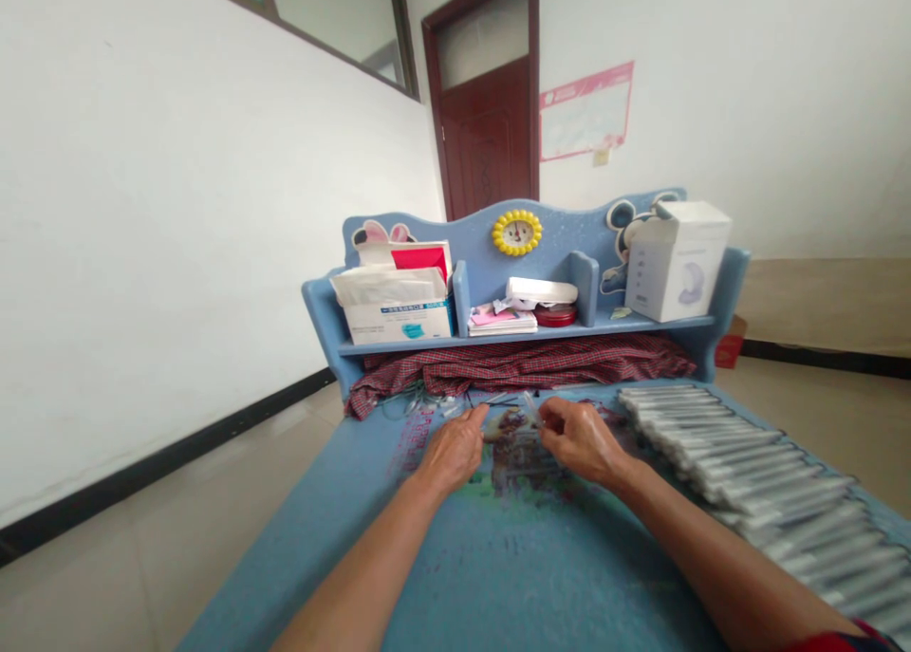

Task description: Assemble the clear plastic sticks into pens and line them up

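My left hand (452,451) is over the far part of the blue desk (527,576), its fingers drawn together and pointing forward. Whatever its fingertips may hold is too small to make out. Across from it, my right hand (580,440) is curled, thumb and fingers closed on a slim clear plastic piece (530,405) that sticks out to the left. Between and just beyond the hands lie thin dark sticks (504,403) and small clear bits, blurred. A worn printed picture (509,462) shows on the desktop under the hands.
Rows of slim pen-like tubes (769,481) cover the desk's right side. A checked cloth (512,365) lies beneath the blue shelf (399,344). On the shelf stand a mask box (402,320), stacked papers (502,324), a red round tin (555,317) and a white box (673,263).
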`<state>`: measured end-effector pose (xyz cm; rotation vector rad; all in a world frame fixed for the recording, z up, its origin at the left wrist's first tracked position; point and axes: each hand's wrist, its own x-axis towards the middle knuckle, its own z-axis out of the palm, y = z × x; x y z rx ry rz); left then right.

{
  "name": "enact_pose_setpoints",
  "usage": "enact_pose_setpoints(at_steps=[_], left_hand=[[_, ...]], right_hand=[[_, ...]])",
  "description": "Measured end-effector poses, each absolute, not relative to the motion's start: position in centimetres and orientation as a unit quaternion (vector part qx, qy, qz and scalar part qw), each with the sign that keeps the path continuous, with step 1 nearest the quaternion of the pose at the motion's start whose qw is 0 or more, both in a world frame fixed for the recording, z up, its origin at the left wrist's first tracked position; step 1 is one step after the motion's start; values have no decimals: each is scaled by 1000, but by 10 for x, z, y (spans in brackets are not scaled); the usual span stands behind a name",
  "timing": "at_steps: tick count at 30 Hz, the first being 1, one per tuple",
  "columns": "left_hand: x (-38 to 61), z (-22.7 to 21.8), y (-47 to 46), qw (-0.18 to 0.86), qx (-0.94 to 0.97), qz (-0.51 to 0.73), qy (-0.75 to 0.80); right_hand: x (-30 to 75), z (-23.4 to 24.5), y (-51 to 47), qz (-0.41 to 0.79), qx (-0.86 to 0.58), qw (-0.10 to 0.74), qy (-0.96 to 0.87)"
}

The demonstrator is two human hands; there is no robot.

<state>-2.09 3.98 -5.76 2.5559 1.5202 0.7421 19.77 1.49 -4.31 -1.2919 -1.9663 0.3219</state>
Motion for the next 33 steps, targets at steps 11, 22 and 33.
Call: enact_pose_setpoints(at_steps=[11, 22, 33], left_hand=[[-16, -39, 21, 345, 696, 467, 423], [2, -38, 5, 256, 741, 482, 392], [-19, 11, 6, 474, 411, 696, 348]], right_hand=[[185, -29, -4, 227, -454, 336, -793], [177, -34, -6, 206, -465, 340, -791], [194, -43, 8, 31, -523, 271, -807]])
